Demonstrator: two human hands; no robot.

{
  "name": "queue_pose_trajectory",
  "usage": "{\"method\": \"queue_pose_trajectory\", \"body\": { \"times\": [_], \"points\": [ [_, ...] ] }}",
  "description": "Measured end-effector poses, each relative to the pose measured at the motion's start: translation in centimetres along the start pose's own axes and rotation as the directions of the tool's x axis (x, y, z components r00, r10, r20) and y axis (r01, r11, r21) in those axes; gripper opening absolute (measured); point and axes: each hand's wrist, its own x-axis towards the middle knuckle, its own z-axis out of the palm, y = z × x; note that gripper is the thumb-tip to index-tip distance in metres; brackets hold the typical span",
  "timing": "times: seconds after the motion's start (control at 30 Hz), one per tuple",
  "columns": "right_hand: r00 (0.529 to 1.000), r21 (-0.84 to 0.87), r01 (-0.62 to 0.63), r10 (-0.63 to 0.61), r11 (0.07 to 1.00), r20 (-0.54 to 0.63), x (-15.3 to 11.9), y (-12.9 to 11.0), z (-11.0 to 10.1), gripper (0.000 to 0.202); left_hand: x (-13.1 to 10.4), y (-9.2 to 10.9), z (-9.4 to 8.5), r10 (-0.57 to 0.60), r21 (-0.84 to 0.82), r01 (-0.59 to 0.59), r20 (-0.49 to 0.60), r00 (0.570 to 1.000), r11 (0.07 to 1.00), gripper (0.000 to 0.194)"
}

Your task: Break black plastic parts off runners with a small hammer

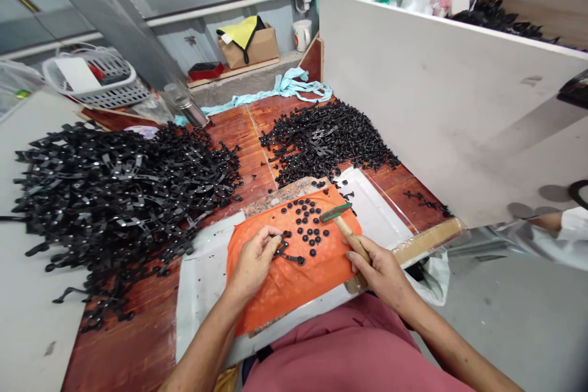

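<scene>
My right hand [374,260] is closed round the wooden handle of a hammer [353,237]. The hammer's green head hangs over the right side of an orange cloth [271,294]. Thumb and fingers of my left hand [257,255] pinch a jointed black plastic part [283,249] above the cloth's left half. One arm of that part reaches right and ends in a round cap. Several small round black pieces [312,242] lie scattered on the cloth between my hands.
A big heap of jointed black parts [119,177] covers the left of the table. Small black pieces [331,141] are piled beyond the cloth. A pale upright board [436,98] bounds the right side. A metal flask [193,109] and a white basket [110,95] stand back left.
</scene>
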Motion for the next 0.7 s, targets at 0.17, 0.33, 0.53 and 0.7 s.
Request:
{"method": "queue_pose_trajectory", "body": {
  "times": [0.17, 0.33, 0.53, 0.7],
  "points": [
    [1.000, -0.023, 0.006, -0.006, 1.000, 0.016, 0.0, -0.1, 0.0, 0.022, 0.0, 0.0, 0.0, -0.006, 0.049, 0.004, 0.039, 0.999, 0.999, 0.025],
    [0.998, -0.094, 0.057, -0.053, 0.994, 0.042, 0.0, -1.1, -0.5, 0.028, -0.1, 0.5, -0.3, -0.017, 0.126, 0.012, 0.037, 0.999, 0.992, 0.025],
    [0.975, -0.330, 0.196, -0.148, 0.923, 0.166, 0.3, -4.5, -1.1, 0.047, 0.3, 0.8, -0.5, -0.028, 0.155, 0.021, 0.043, 0.999, 0.988, 0.024],
    [0.925, -0.372, 0.373, -0.307, 0.850, 0.226, 1.2, -6.3, 0.1, 0.060, 0.6, 0.3, -0.5, 0.020, 0.132, -0.026, 0.043, 0.999, 0.991, 0.020]
  ]
}}
